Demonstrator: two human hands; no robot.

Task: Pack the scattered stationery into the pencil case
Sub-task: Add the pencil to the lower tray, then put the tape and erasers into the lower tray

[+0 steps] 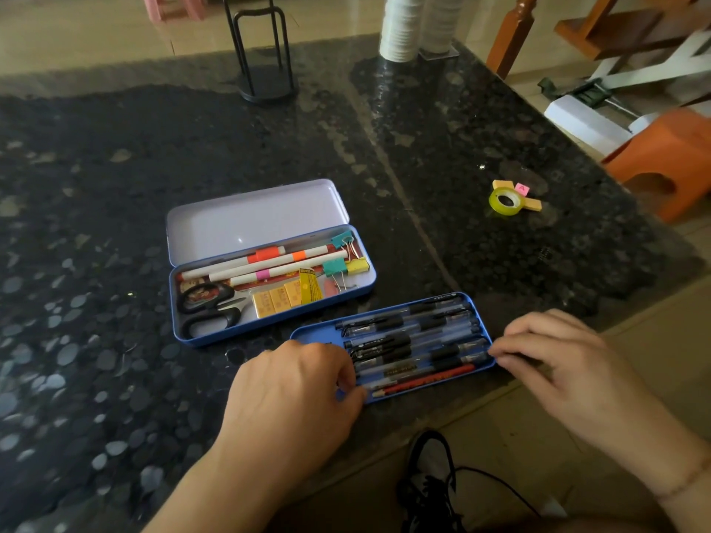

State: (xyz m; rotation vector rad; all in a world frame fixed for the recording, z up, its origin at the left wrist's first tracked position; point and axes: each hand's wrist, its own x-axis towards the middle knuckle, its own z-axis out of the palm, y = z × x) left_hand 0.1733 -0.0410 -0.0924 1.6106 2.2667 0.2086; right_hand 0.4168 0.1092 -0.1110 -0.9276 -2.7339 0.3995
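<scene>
Your left hand and right hand pinch the ends of the blue pen-filled metal tray at lower centre; tilt it and the pens roll out.

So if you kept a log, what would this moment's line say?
both hands on pen tray: left hand at left end, right hand at right end | pencil case open | tape roll unpacked

A home living or dining area — a dark speckled stone table fills the view. Beyond its far edge lie glossy beige floor tiles; off its right side stand an orange plastic stool and a wooden stair post.
</scene>
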